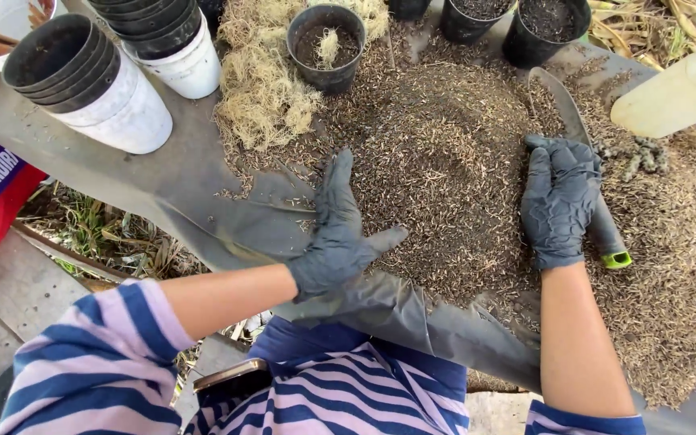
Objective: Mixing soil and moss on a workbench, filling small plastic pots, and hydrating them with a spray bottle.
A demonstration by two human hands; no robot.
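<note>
Gripping a trowel (582, 161) in the right hand (559, 201), pressing the flat, spread left hand (338, 234) beside the husk pile (445, 161) between both hands.

Dark grey gloves cover the left hand (338, 234) and right hand (559, 201); trowel (586, 173) handle tipped green; brown potting mix (453, 153); black pots (325, 44) at twelve o'clock; blue-and-lilac striped sleeves (98, 362).
</note>
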